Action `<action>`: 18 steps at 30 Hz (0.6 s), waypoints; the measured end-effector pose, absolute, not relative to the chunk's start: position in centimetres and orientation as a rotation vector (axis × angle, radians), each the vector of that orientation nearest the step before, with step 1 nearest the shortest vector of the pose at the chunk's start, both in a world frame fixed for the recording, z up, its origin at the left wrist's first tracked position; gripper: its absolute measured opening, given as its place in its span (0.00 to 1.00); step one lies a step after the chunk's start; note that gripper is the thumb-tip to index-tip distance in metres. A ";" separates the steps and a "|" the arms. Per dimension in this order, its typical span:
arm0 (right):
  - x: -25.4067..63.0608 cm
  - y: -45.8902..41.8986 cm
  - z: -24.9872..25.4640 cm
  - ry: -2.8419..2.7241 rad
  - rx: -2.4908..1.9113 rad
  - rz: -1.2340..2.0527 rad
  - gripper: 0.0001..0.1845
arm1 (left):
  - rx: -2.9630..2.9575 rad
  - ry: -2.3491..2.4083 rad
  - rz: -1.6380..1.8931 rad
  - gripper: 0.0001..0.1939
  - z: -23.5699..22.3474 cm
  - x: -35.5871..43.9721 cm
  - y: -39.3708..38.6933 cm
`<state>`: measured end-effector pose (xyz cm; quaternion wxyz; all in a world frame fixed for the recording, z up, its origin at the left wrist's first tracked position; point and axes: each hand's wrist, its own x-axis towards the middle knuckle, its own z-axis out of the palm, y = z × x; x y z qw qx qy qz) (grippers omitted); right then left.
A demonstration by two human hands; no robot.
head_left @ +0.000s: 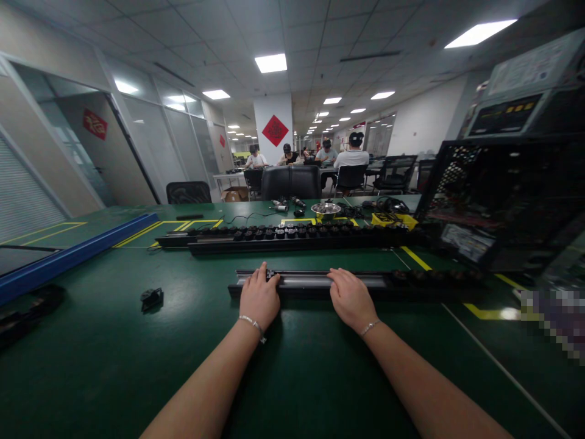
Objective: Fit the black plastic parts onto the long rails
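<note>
A long black rail (301, 283) with a pale inner channel lies across the green table in front of me. My left hand (259, 297) is over its left part, fingers bent and thumb apart from the index finger. Between them shows a small black piece (270, 274) seated in the channel, partly hidden by the hand. Farther right, my right hand (352, 297) grips the rail, its fingers bent together over the channel. Several dark pieces (434, 277) sit in the rail's right part. A loose black socket-like part (152, 299) lies to the left of my hands.
Behind lie more black rails (292, 242) filled with round-topped parts. Farther back are a metal bowl (326, 210), a yellow tray (393, 221) and cables. A blue beam (77, 250) crosses the left side; an open black computer case (493, 201) stands right. People sit at distant tables.
</note>
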<state>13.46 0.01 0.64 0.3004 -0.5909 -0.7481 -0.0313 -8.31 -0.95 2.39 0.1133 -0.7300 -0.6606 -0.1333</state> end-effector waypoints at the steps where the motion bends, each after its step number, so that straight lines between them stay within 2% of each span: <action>1: 13.5 0.0 0.6 -1.989 -1.564 -0.087 0.20 | -2.143 -1.935 -0.398 0.22 2.4 -8.3 -0.9; 18: 13.5 0.1 0.7 -2.004 -1.564 -0.094 0.20 | -2.107 -2.038 -0.245 0.21 3.5 -9.7 -0.2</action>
